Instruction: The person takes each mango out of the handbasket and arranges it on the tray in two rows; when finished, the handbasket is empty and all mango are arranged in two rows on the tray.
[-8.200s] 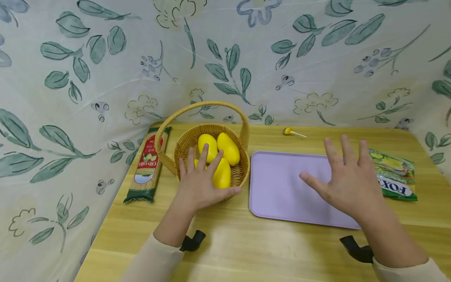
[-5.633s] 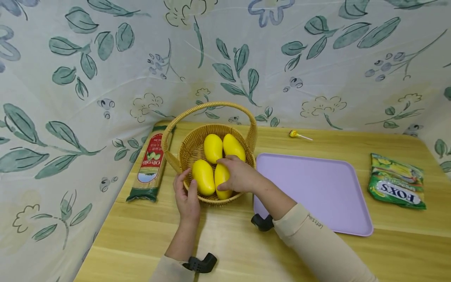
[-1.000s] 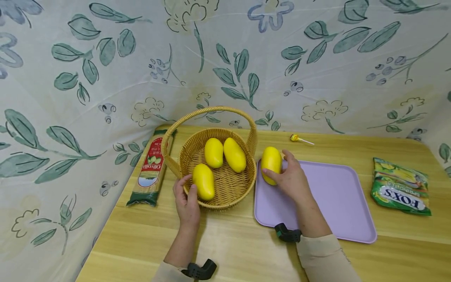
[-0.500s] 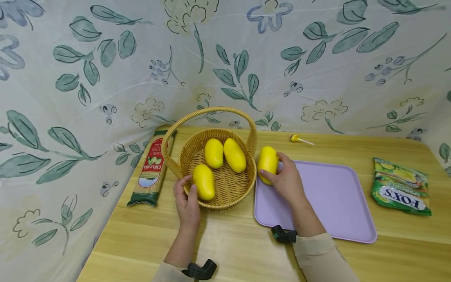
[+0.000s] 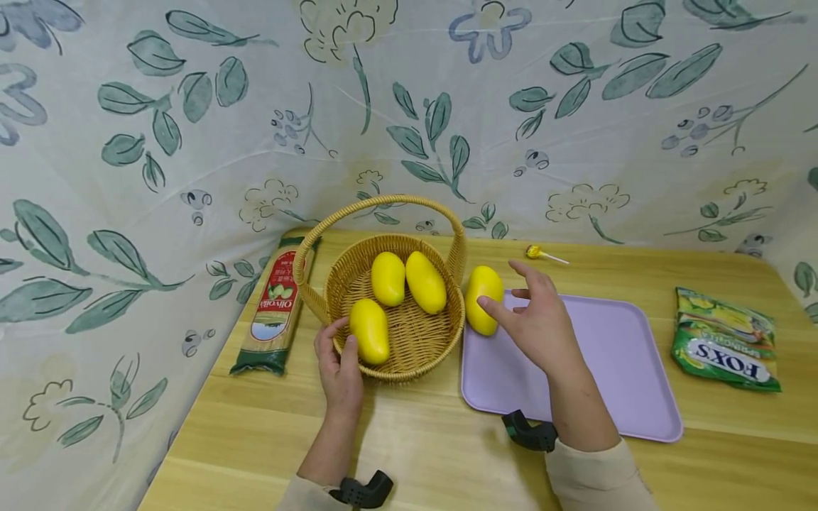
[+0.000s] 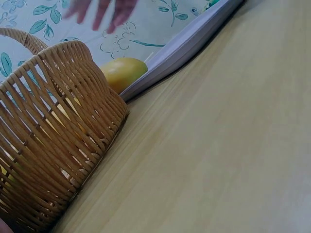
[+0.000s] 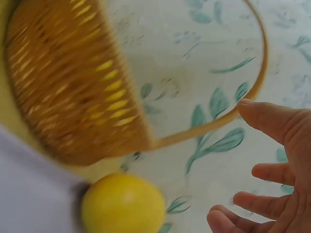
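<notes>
At the near left rim of the wicker basket (image 5: 418, 342), my left hand (image 5: 341, 375) grips with thumb and fingers. Three yellow mangoes lie inside: one (image 5: 369, 332) beside that hand, another (image 5: 388, 278) at the back, a third (image 5: 427, 282) to its right. A separate mango (image 5: 481, 300) rests at the back left corner of the lilac tray (image 5: 603, 362), close to the basket. My right hand (image 5: 543, 323) hovers just right of that mango with fingers spread and nothing in them. The right wrist view shows a gap between the fingers and the mango (image 7: 124, 204).
A pack of spaghetti (image 5: 273, 305) lies left of the basket. Behind the tray lies a lollipop (image 5: 534, 251). A green Fox's candy bag (image 5: 726, 341) sits right of the tray. The patterned cloth (image 5: 409, 106) hangs at the table's back edge.
One mango has gone from the basket to the tray's back left corner, carried by my right hand, which has since let go and drawn back to the right. The left hand stays at the rim.
</notes>
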`<state>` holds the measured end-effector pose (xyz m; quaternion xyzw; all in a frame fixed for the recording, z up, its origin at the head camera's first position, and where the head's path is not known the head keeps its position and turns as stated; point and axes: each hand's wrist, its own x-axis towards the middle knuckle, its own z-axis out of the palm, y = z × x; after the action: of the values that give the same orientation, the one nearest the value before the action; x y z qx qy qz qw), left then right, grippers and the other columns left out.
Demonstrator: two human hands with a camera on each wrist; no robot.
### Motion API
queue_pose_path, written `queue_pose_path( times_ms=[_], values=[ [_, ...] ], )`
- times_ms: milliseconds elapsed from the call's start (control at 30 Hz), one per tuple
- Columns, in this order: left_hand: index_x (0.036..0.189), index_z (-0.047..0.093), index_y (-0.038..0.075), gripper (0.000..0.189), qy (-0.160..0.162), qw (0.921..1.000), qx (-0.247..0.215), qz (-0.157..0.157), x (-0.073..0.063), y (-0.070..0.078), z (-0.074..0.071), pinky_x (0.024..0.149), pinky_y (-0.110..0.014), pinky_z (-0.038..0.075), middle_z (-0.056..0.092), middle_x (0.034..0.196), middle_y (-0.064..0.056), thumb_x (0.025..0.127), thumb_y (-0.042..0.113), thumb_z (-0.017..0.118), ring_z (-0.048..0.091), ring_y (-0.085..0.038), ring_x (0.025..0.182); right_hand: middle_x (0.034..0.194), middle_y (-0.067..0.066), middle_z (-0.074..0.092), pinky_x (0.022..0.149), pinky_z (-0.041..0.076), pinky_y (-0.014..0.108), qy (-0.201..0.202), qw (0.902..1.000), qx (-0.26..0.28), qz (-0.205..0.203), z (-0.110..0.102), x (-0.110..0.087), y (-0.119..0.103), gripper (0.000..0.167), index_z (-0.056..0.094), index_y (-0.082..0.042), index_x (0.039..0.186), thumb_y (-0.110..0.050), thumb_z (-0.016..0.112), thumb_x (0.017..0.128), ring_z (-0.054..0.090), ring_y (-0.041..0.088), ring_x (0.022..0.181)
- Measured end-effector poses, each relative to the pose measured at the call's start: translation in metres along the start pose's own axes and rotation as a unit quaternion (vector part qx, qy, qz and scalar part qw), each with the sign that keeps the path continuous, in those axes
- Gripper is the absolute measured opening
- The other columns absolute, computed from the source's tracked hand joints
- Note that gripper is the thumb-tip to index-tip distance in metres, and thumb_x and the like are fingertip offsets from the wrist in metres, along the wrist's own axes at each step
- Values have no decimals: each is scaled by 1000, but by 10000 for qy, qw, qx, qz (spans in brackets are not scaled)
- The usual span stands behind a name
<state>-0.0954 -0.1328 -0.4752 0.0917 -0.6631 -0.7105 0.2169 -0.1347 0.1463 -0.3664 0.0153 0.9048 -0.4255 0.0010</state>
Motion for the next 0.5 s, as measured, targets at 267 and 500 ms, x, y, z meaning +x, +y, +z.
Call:
queue_pose_path(
  times_ms=[267,500],
  values=[
    [131,54,0,31,-46,10000,-27,-18,2,-2,-1,122,-50,19,29,156,-12,101,5,48,18,-24,153,154,12,46,100,53,54,-576,9907,-1,-1231,12,-22,-25,77,45,-16,153,-34,82,87,56,37,129],
    [131,55,1,31,-31,10000,45,-28,0,-3,-2,124,-54,17,27,159,-11,101,6,48,11,-26,156,149,1,53,111,45,52,-1123,9730,-341,-1986,52,-36,-44,70,52,-20,147,-40,81,86,52,26,138]
  ],
)
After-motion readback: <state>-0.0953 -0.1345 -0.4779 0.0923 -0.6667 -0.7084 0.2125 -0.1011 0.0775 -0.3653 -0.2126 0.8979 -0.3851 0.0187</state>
